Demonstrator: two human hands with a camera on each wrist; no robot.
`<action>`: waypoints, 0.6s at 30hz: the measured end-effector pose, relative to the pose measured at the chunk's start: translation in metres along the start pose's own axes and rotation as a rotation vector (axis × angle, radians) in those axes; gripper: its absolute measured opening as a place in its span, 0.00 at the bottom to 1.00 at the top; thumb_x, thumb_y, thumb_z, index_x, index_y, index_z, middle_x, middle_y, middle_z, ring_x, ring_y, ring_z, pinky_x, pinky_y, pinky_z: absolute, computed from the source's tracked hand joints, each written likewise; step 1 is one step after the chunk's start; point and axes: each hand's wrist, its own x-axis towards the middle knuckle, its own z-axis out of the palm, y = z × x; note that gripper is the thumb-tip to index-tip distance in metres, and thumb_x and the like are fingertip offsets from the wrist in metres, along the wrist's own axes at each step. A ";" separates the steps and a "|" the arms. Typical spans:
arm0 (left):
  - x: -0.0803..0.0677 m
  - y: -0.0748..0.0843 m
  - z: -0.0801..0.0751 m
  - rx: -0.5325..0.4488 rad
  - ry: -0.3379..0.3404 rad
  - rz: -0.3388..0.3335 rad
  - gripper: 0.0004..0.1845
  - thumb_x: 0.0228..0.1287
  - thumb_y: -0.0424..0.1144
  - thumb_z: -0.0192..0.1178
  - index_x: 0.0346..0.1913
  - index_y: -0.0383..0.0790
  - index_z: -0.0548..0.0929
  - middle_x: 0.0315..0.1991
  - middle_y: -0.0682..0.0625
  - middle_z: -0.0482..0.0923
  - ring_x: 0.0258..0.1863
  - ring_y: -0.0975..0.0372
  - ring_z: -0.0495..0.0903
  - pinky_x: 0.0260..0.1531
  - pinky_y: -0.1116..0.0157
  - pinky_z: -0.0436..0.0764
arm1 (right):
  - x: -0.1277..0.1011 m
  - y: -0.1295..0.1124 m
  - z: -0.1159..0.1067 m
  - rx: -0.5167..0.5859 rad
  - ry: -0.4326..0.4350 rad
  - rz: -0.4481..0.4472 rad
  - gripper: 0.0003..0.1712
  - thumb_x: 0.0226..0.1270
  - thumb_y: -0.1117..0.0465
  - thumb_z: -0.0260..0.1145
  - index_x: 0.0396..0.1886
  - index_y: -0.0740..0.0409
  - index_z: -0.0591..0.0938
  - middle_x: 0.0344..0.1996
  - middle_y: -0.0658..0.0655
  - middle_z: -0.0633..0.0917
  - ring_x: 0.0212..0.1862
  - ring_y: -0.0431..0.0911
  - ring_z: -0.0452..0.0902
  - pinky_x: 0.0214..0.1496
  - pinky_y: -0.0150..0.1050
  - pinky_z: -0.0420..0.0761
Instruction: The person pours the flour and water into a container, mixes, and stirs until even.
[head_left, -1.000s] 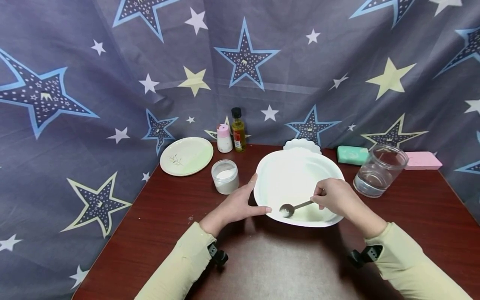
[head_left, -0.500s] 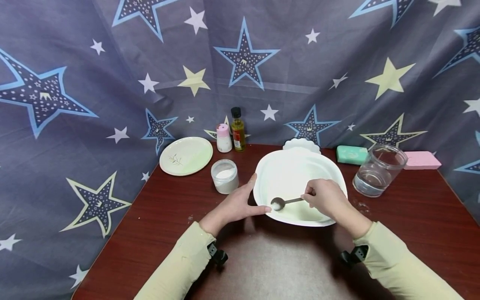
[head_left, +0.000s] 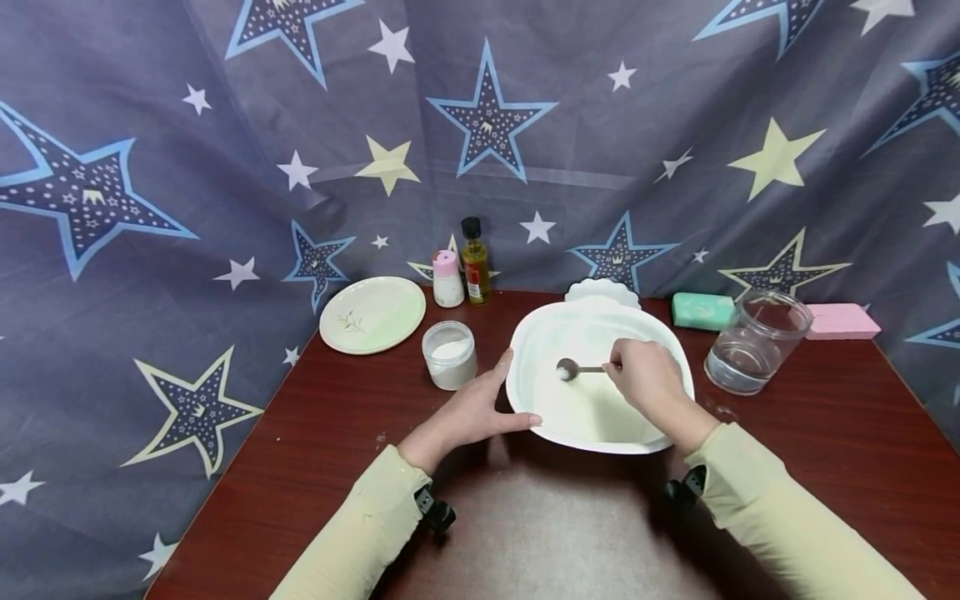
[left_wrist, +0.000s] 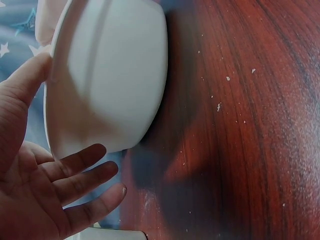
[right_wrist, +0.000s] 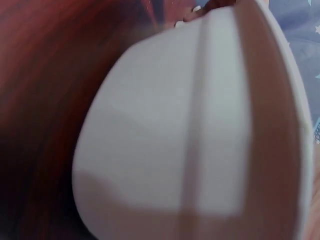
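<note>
A white basin [head_left: 522, 333] stands on the table. My left hand [head_left: 472, 410] rests at its left side, thumb on the rim and the other fingers loosely extended. In the left wrist view, those fingers [left_wrist: 85, 161] lie by the outer wall of the basin [left_wrist: 125, 65], not wrapped round it. My right hand [head_left: 651, 383] is over the basin's right part and grips the handle of a dark metal spoon [head_left: 567, 370], whose bowl carries something white. Only the basin's outside [right_wrist: 150, 130] fills the right wrist view; the right hand's fingers are hidden there.
Left of the basin is a clear jar [head_left: 451, 358] of white powder. Behind stand a plate [head_left: 372, 315], a pink-capped shaker [head_left: 447, 283], an oil bottle [head_left: 477, 262] and a scalloped white dish [head_left: 602, 290]. Rightward are a green block [head_left: 702, 311], a glass jug of water [head_left: 742, 358] and a pink block [head_left: 843, 322].
My right hand has moved left and then away from me with the spoon, whose bowl has left the near rim and is now farther inside the basin. The left hand has stayed in place.
</note>
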 end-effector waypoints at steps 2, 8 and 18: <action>0.000 0.000 0.000 -0.007 -0.004 -0.006 0.60 0.53 0.63 0.68 0.79 0.44 0.43 0.75 0.45 0.54 0.70 0.57 0.61 0.65 0.58 0.64 | 0.000 0.005 -0.004 -0.014 0.006 0.009 0.08 0.59 0.64 0.68 0.21 0.56 0.81 0.16 0.51 0.79 0.23 0.54 0.76 0.22 0.48 0.72; 0.000 0.000 0.000 -0.017 -0.011 -0.015 0.61 0.52 0.64 0.68 0.79 0.45 0.43 0.75 0.45 0.55 0.70 0.58 0.61 0.65 0.58 0.65 | -0.005 0.020 -0.023 -0.053 -0.004 0.004 0.07 0.57 0.66 0.68 0.21 0.57 0.82 0.16 0.52 0.79 0.22 0.53 0.74 0.22 0.47 0.70; 0.001 -0.002 0.000 -0.030 -0.013 -0.008 0.61 0.52 0.64 0.68 0.79 0.45 0.43 0.76 0.46 0.53 0.71 0.58 0.60 0.66 0.58 0.64 | -0.016 0.036 -0.054 -0.073 -0.129 -0.006 0.08 0.55 0.66 0.70 0.19 0.55 0.82 0.19 0.51 0.80 0.24 0.50 0.74 0.24 0.45 0.72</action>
